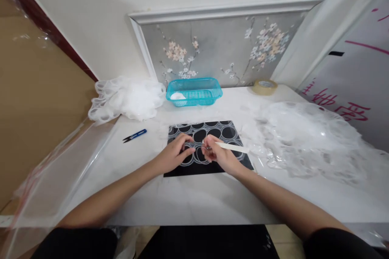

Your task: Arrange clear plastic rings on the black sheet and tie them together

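Note:
A black sheet (209,168) lies on the white table, covered by sheer white material with rings (229,132) that show as pale outlines. My left hand (178,154) rests over its left half, thumb and fingers apart in a curve, with nothing seen between them. Over the right half, my right hand (217,153) is closed around a slim white stick-like tool (232,147), which points back to the right past the hand. The tool's working tip is hidden by the fingers. Both hands face each other across a small gap.
Blue thread snips (135,135) lie to the left. Behind the sheet stands a turquoise plastic basket (194,92) with a white round item inside. A tape roll (265,87) sits at the back right. Sheer white material is heaped at left (127,99) and right (310,137).

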The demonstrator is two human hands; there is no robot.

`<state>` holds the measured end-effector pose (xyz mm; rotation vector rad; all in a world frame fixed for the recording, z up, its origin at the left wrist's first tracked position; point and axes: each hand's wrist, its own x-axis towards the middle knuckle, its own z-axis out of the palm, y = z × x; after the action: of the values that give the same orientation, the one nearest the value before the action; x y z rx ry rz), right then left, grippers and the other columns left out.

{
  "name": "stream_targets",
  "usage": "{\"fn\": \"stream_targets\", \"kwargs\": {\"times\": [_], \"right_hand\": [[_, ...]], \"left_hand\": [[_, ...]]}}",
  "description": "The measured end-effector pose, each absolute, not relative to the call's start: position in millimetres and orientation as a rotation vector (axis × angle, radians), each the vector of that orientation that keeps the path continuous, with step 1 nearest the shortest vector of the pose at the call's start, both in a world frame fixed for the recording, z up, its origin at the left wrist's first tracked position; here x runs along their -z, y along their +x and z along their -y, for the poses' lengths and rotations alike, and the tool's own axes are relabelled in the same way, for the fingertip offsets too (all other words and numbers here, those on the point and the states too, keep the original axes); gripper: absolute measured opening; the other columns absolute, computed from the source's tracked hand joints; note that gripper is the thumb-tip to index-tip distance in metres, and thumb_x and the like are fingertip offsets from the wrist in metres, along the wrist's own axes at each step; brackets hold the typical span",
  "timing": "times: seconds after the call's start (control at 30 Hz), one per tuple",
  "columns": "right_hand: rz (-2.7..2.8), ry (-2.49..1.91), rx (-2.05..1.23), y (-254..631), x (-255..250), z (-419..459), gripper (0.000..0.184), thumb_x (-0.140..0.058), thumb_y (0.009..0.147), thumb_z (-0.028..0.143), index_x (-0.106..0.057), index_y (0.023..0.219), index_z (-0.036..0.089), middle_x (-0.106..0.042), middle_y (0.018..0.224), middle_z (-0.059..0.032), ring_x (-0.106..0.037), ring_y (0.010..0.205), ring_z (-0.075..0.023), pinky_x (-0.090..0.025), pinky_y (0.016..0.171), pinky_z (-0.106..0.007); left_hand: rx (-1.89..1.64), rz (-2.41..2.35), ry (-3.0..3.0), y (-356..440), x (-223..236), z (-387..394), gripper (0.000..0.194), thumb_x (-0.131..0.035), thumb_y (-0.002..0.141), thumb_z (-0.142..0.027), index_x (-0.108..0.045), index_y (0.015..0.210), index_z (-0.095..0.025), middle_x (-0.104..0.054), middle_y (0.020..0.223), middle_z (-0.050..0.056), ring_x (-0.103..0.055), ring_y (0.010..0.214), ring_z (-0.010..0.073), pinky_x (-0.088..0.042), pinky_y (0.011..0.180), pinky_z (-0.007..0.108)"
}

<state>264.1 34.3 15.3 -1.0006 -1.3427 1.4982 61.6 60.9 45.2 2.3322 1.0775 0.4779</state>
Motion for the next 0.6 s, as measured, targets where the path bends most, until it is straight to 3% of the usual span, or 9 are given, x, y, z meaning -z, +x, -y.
{"fn": "stream_targets", "kwargs": {"times": [0.07, 0.17, 0.3, 0.47, 0.53, 0.6], "right_hand": [[1.336, -1.061, -1.401, 273.4, -14.8, -37.3, 0.044, -0.032, 0.088, 0.064, -0.049, 0.091, 0.023, -0.051, 0.067, 0.0015, -0.044, 0.049, -0.0111, -0.034, 0.047, -0.025], [1.362, -1.208, -1.118, 299.8, -16.1, -45.7, 0.049, -0.036, 0.086, 0.065, -0.052, 0.111, 0.025, -0.053, 0.072, -0.0008, -0.051, 0.065, -0.0170, -0.037, 0.055, -0.028], [1.350, -1.432, -0.662, 330.2, -16.6, -59.2, 0.047, -0.041, 0.085, 0.064, -0.055, 0.106, 0.024, -0.053, 0.068, -0.0011, -0.048, 0.064, -0.0183, -0.036, 0.059, -0.032], [1.239, -1.380, -0.856, 329.4, -7.8, -72.6, 0.044, -0.043, 0.084, 0.063, -0.052, 0.083, 0.020, -0.050, 0.058, 0.0001, -0.045, 0.048, -0.0133, -0.032, 0.046, -0.028], [1.233, -1.337, -0.979, 322.9, -5.5, -73.3, 0.043, -0.053, 0.079, 0.060, -0.057, 0.084, 0.017, -0.057, 0.066, -0.0024, -0.044, 0.046, -0.0102, -0.029, 0.043, -0.026], [1.238, -1.287, -1.097, 317.0, -5.7, -70.9, 0.044, -0.063, 0.073, 0.055, -0.062, 0.092, 0.016, -0.062, 0.079, -0.0043, -0.044, 0.046, -0.0077, -0.026, 0.041, -0.024]], "left_hand": [[-0.426, -1.171, 2.289, 40.1, -41.4, -60.7, 0.033, -0.039, 0.094, -0.045, -0.047, 0.113, -0.019, -0.056, 0.100, 0.005, -0.053, 0.083, 0.0159, -0.044, 0.076, 0.029], [-0.268, -1.192, 2.273, 8.7, -39.1, -59.4, 0.034, -0.036, 0.095, -0.045, -0.056, 0.101, -0.019, -0.060, 0.091, 0.003, -0.055, 0.078, 0.0156, -0.044, 0.071, 0.027], [-0.076, -1.147, 2.337, -12.8, -40.5, -53.2, 0.031, -0.040, 0.094, -0.043, -0.062, 0.098, -0.021, -0.062, 0.085, 0.002, -0.057, 0.077, 0.0157, -0.041, 0.069, 0.025], [0.022, -1.280, 2.473, -11.0, -45.3, -52.5, 0.036, -0.038, 0.093, -0.043, -0.064, 0.086, -0.019, -0.055, 0.061, 0.002, -0.054, 0.062, 0.0191, -0.036, 0.062, 0.028], [0.005, -1.319, 2.522, -6.7, -46.5, -57.3, 0.031, -0.043, 0.091, -0.042, -0.063, 0.089, -0.018, -0.057, 0.065, 0.003, -0.054, 0.063, 0.0199, -0.036, 0.062, 0.029], [-0.034, -1.304, 2.582, -2.3, -45.7, -63.9, 0.025, -0.050, 0.087, -0.038, -0.060, 0.096, -0.017, -0.061, 0.082, 0.005, -0.057, 0.076, 0.0211, -0.040, 0.070, 0.031]]}}
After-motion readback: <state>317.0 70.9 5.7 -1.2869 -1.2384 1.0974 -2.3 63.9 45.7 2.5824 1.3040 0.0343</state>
